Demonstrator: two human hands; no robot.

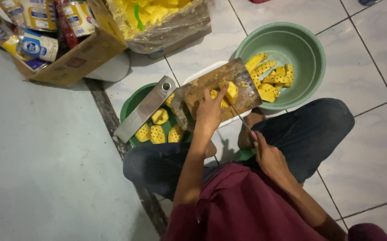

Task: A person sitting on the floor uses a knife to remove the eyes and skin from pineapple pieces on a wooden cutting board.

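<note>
Two hands at work: left hand fingers pin a pineapple chunk on the wooden cutting board; right hand fingers closed round a knife, blade running up-left toward the chunk, nearer the left fingers

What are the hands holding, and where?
Left hand steadies a pineapple piece by its side; right hand grips a knife by its handle.
</note>
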